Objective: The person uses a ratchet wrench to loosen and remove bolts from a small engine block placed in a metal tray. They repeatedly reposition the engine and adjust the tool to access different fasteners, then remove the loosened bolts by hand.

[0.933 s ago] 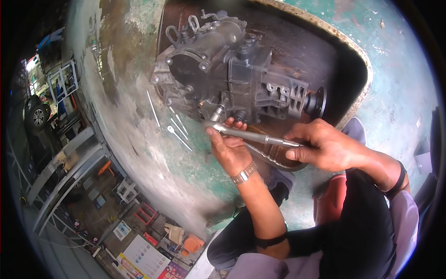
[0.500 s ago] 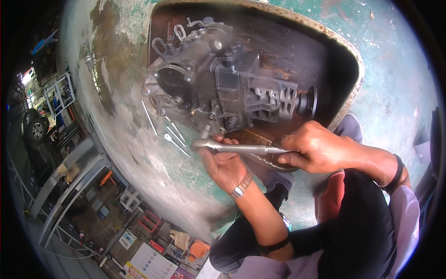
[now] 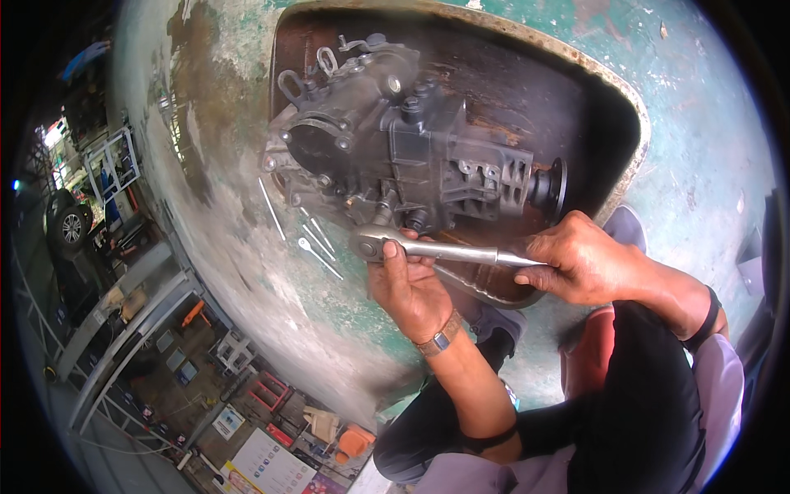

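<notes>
left hand (image 3: 411, 288) cupped under ratchet wrench (image 3: 444, 249) head, thumb pressed on top. right hand (image 3: 580, 263) fisted round wrench handle end. wrench lies level, head at underside of dark grey pump housing (image 3: 395, 156) — housing sits in rusty tray (image 3: 609, 107) on green counter (image 3: 708, 165). loose thin rods (image 3: 317, 247) just left of wrench head.

Daylight, diffuse, fairly bright; source direction unclear, possibly from upper right. Green table top (image 3: 708, 156) washed pale, mild glare on worn paint. Dark tray (image 3: 592, 107) interior deep in shadow, detail lost there. Grey pump housing (image 3: 395, 148) evenly lit, slight motion softness. Bright specular streak along ratchet handle (image 3: 448, 251). Strong fisheye: straight edges bow toward rim, black vignette in corners. Workshop floor at lower left soft, smeared. Red fringe at left edge.
</notes>
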{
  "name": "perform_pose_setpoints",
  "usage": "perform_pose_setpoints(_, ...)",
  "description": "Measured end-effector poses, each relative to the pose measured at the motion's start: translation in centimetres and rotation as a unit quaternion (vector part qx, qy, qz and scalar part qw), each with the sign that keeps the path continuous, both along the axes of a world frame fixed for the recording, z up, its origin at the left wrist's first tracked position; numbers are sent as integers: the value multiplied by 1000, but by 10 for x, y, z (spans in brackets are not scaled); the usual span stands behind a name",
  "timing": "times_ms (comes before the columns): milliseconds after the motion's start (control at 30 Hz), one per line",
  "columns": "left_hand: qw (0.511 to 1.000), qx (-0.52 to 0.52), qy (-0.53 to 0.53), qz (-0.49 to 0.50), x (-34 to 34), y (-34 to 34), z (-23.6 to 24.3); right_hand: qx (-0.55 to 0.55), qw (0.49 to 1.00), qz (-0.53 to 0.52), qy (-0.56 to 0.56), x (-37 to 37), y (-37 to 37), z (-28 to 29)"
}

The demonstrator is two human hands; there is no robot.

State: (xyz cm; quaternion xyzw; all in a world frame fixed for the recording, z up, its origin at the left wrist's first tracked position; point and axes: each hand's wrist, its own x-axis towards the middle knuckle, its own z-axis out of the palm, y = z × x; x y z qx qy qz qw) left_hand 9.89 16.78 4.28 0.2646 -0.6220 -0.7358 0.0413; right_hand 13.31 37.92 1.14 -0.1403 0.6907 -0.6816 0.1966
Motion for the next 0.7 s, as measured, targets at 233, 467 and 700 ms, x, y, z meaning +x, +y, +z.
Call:
perform_pose_setpoints(233, 999, 10, -37, -30, -1, -3, 2, 15, 1000, 12, 7, 1, 6, -4)
perform_pose_setpoints(467, 996, 33, -30, -71, 0, -8, 1, 0, 1000, 6, 9, -3, 11, -3)
perform_pose_setpoints(700, 991, 26, 7, -133, 6, -21, -2, -19, 1000, 8, 13, -4, 14, -5)
